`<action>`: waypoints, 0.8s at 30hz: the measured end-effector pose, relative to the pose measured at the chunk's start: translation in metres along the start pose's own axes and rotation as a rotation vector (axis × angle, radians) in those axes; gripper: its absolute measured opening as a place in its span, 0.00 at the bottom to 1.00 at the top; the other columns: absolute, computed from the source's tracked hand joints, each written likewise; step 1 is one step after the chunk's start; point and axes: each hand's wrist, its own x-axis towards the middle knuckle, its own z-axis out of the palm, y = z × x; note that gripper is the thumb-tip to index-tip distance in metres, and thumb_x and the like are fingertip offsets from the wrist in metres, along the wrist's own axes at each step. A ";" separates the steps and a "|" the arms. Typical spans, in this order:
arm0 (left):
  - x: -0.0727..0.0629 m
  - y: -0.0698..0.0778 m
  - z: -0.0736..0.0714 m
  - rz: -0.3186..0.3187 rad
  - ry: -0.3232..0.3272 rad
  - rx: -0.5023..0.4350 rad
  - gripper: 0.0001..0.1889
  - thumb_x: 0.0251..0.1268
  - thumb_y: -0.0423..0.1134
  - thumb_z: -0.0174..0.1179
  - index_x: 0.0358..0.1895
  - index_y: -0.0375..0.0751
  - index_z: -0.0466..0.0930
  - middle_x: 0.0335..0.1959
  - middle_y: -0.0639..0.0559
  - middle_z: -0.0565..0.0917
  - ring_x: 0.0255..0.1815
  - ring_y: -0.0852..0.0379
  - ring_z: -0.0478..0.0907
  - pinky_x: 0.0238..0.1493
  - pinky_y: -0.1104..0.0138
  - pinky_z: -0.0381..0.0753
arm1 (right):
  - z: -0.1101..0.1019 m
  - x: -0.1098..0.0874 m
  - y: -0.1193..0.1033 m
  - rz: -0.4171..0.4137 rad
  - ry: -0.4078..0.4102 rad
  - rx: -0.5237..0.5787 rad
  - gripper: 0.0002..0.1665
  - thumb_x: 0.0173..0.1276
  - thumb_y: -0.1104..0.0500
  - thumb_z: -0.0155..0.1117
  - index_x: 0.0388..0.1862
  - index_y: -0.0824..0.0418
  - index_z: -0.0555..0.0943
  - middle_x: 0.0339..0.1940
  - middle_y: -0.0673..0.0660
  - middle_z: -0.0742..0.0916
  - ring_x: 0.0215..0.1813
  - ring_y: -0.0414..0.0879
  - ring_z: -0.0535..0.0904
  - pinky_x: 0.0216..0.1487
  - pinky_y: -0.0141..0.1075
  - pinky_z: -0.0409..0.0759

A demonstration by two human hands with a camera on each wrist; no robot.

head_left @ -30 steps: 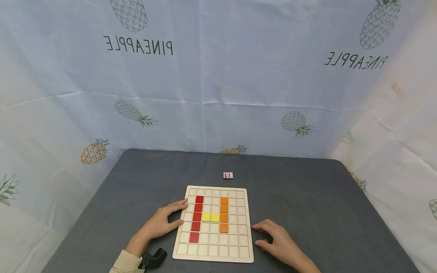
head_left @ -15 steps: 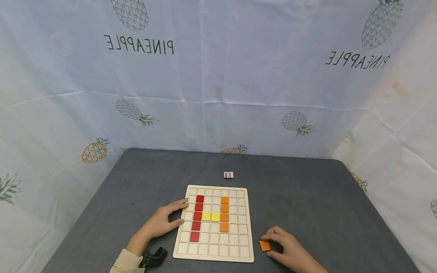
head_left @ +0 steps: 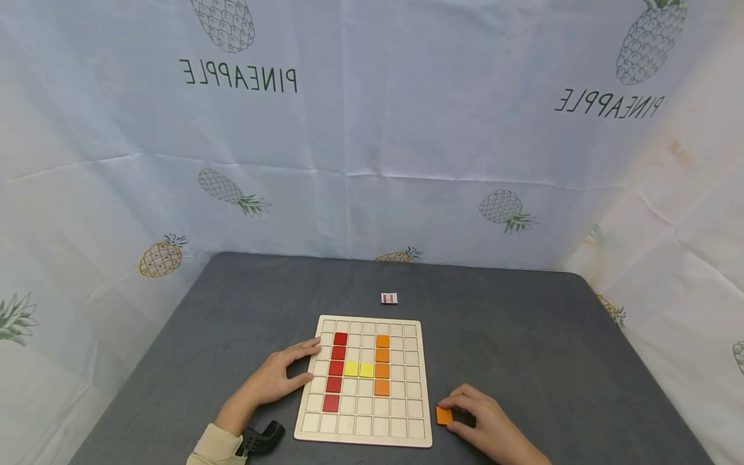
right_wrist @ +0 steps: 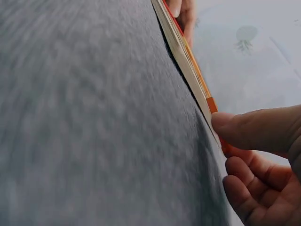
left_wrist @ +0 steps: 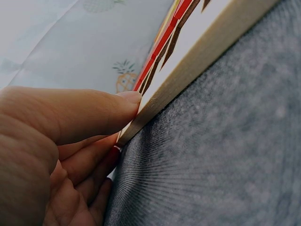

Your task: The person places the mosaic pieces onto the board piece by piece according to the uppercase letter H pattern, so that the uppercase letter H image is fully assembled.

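Note:
A light wooden grid board lies on the dark table. On it are a column of red tiles, two yellow tiles and a column of orange tiles. My left hand rests along the board's left edge, its fingers and thumb fairly straight; in the left wrist view the thumb touches the board's side. Just right of the board, my right hand pinches a loose orange tile between thumb and fingers. The right wrist view shows that tile's edge beside the thumb.
A small patterned card lies beyond the board's far edge. A black band sits at the left wrist, next to a beige sleeve. The table ends at a pineapple-print curtain.
My right hand drew back to the right, showing the orange tile by its fingers, then moved slightly left with the tile toward the board. The left hand has stayed at the board's edge.

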 end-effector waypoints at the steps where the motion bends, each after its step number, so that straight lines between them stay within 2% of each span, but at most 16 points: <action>1: 0.000 0.000 0.000 -0.001 -0.002 -0.002 0.26 0.63 0.48 0.61 0.63 0.45 0.74 0.68 0.48 0.71 0.67 0.41 0.67 0.60 0.47 0.70 | 0.001 0.002 -0.002 0.002 0.006 0.003 0.14 0.64 0.49 0.65 0.48 0.48 0.83 0.42 0.40 0.79 0.41 0.31 0.75 0.41 0.30 0.79; 11: 0.000 0.000 0.000 -0.003 -0.007 -0.010 0.26 0.63 0.49 0.61 0.64 0.45 0.74 0.68 0.48 0.71 0.67 0.40 0.67 0.59 0.47 0.71 | 0.022 0.026 -0.020 0.007 0.019 0.051 0.15 0.62 0.49 0.67 0.47 0.48 0.83 0.43 0.39 0.80 0.42 0.32 0.76 0.43 0.30 0.79; 20: 0.000 0.001 -0.001 -0.013 -0.015 -0.020 0.26 0.64 0.49 0.61 0.64 0.46 0.73 0.68 0.48 0.70 0.68 0.40 0.66 0.60 0.46 0.70 | 0.048 0.052 -0.035 -0.101 0.064 0.057 0.13 0.56 0.56 0.72 0.42 0.49 0.83 0.40 0.39 0.81 0.41 0.31 0.76 0.43 0.27 0.77; 24: 0.000 0.001 -0.001 -0.019 -0.020 -0.017 0.27 0.64 0.51 0.60 0.64 0.46 0.73 0.68 0.49 0.70 0.68 0.40 0.66 0.59 0.45 0.70 | 0.056 0.059 -0.038 -0.144 0.093 0.022 0.14 0.54 0.58 0.73 0.40 0.51 0.83 0.39 0.41 0.81 0.41 0.32 0.75 0.42 0.26 0.77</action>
